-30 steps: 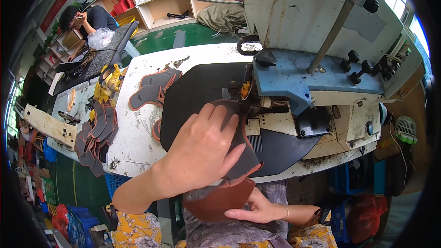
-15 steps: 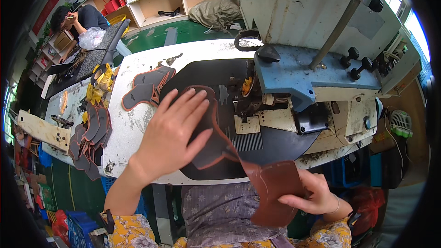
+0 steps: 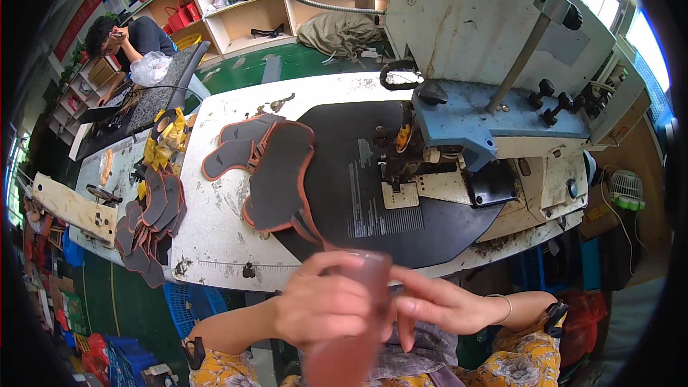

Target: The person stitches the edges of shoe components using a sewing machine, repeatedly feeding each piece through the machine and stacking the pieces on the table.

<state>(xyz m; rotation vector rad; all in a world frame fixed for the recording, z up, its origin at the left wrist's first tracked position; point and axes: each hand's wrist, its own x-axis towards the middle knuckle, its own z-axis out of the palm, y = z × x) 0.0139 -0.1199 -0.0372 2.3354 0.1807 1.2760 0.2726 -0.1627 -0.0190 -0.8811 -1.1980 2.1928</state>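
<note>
In front of my body, my left hand (image 3: 322, 308) is closed around a brown leather piece (image 3: 371, 276), which is blurred by motion. My right hand (image 3: 441, 304) is beside its right edge, fingers stretched out and apart; the fingertips are close to the leather or touching it. Beyond my hands, a large dark grey cut piece with orange edging (image 3: 279, 175) lies partly on the white table (image 3: 215, 244) and partly on the black plate (image 3: 322, 129). A narrow strip runs from it toward the leather. More grey orange-edged pieces (image 3: 233, 158) lie against its far left side.
A blue and off-white sewing machine (image 3: 459, 118) stands on the right of the table. Several grey pieces (image 3: 154, 208) hang in a bunch at the left, near yellow wrapping (image 3: 165, 136). A person (image 3: 129, 43) sits at a far-left desk. Under the table is a blue basket (image 3: 190, 304).
My left hand has left the grey piece and come down to the brown leather. My right hand has loosened its grip there. The grey piece has shifted left, away from the machine.
</note>
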